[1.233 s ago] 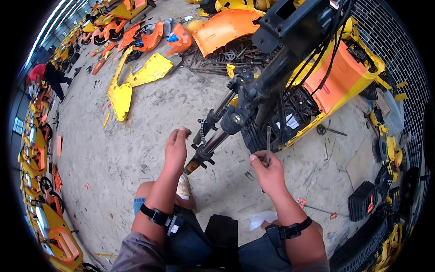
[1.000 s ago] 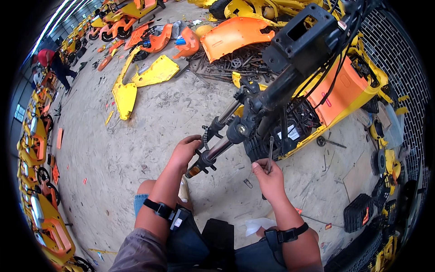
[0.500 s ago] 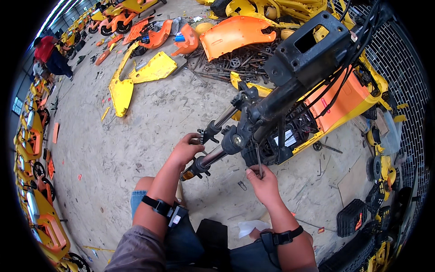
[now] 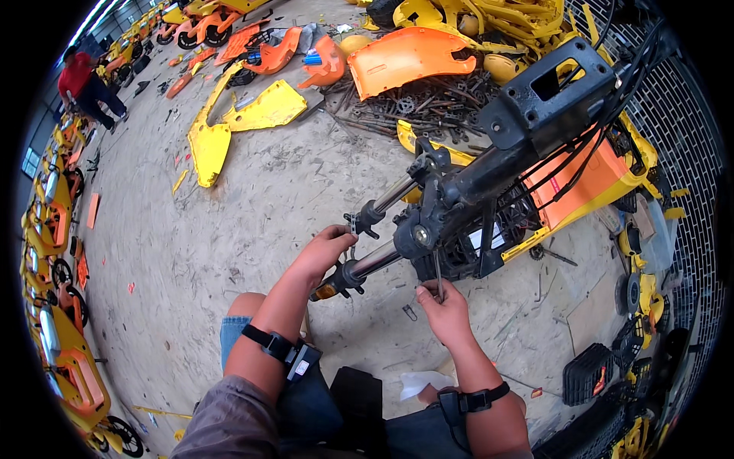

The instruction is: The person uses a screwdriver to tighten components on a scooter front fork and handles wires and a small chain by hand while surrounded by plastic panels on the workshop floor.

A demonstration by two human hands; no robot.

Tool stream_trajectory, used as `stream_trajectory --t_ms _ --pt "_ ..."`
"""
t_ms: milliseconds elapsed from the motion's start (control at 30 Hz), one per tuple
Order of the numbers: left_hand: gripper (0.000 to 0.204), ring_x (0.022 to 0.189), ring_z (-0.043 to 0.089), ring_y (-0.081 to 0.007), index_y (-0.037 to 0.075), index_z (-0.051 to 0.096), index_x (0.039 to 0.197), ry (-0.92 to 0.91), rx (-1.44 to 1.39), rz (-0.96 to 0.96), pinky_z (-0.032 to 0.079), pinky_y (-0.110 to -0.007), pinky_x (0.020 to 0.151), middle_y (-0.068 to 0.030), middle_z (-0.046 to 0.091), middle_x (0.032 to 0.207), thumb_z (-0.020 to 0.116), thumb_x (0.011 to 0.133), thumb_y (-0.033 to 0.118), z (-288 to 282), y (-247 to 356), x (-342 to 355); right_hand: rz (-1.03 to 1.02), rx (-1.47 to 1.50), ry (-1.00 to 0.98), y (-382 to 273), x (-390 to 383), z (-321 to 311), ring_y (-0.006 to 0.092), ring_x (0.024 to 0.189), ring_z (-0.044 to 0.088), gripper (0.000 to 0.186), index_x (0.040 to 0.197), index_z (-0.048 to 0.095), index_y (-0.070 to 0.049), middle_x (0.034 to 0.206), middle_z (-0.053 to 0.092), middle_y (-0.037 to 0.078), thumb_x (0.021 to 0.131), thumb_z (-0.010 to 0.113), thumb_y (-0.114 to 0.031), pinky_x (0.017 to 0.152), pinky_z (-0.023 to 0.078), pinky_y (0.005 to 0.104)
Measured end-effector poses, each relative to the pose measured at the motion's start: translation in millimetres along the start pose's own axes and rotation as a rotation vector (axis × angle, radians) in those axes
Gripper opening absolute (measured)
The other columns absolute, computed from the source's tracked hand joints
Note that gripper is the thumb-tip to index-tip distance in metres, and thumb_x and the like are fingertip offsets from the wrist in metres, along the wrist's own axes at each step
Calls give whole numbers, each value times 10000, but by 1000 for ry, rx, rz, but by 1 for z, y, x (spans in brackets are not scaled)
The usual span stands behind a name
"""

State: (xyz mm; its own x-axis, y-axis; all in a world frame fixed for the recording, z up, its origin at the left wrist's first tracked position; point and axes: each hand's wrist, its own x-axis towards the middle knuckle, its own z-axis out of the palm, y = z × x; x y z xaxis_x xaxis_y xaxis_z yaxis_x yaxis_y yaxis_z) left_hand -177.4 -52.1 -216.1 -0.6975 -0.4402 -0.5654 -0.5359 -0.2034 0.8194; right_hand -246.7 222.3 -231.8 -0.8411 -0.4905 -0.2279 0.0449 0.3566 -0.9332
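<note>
Outward juts a rod (image 4: 439,269) from the right grip (image 4: 446,310).

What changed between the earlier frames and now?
The left hand moved rightward to the lower end of the fork. The person in red straightened up. The right hand still holds the metal tool; the yellow panel stayed put.

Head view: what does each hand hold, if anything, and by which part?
Right hand: a thin grey metal tool, pinched below its visible shaft. Left hand: at a tubular metal fork leg's black end; grip unclear.
</note>
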Motion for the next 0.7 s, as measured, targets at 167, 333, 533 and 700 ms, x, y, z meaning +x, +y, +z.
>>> stream_trajectory --t_ms 167,333,533,700 --pt "383 1012 526 -151 63 706 1034 85 -29 3 409 -314 897 -54 653 1021 574 975 418 1 -1 -1 15 -3 -9 -3 -2 0 121 714 579 246 985 678 -7 804 676 61 921 700 -244 680 484 293" --pt "420 878 570 -159 23 698 1013 130 52 88 441 -305 828 -52 669 888 531 1014 408 -4 -4 -3 40 7 4 -10 -7 -4 88 666 540 241 992 675 -5 798 674 46 924 696 -234 634 459 272" --pt "443 747 604 -195 -31 682 1059 269 305 263 492 -330 730 -110 667 805 555 998 390 1 7 -28 56 -53 -15 -8 -8 -8 88 763 618 214 1046 646 18 858 687 41 942 690 -163 705 488 246" --pt "412 776 595 -175 -23 686 1131 252 193 302 483 -333 728 -111 678 853 592 985 350 -3 6 -32 62 -29 -18 -7 -12 -8 82 755 609 218 1045 645 23 855 685 38 946 688 -167 699 483 238"
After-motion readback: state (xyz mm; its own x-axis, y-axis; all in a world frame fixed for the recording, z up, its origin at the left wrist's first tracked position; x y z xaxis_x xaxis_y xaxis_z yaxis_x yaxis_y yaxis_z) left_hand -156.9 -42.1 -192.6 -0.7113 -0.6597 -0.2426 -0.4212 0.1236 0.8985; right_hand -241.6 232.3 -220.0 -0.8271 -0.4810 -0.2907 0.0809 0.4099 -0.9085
